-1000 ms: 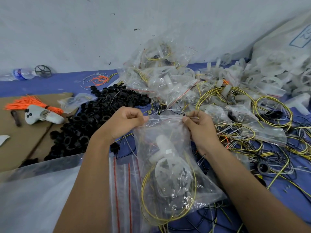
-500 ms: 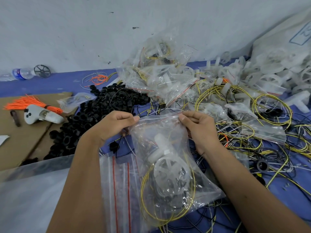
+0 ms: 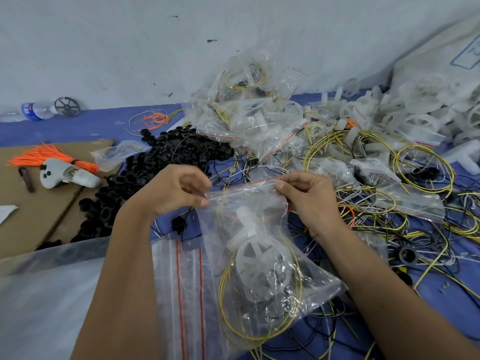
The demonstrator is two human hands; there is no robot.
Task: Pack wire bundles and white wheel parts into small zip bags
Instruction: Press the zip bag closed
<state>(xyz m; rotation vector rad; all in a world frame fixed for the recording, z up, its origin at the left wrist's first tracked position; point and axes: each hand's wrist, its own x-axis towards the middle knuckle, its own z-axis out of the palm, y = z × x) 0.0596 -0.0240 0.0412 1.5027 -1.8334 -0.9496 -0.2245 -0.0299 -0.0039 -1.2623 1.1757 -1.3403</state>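
Note:
A clear zip bag hangs between my hands above the blue table. Inside it lie a white wheel part and a coiled yellow wire bundle. My left hand pinches the left end of the bag's red-lined zip strip. My right hand pinches the strip's right end. The strip runs taut between both hands. Several empty zip bags with red lines lie flat under my left forearm.
A heap of packed bags rises at the back centre. Loose white wheel parts pile at the right. Yellow wire coils spread across the right side. Black rings lie left of centre. Cardboard holds orange ties and a white controller.
Both hands shifted along the bag's top and now pinch its zip strip at each end, pulling it straight; earlier the mouth was bunched between them.

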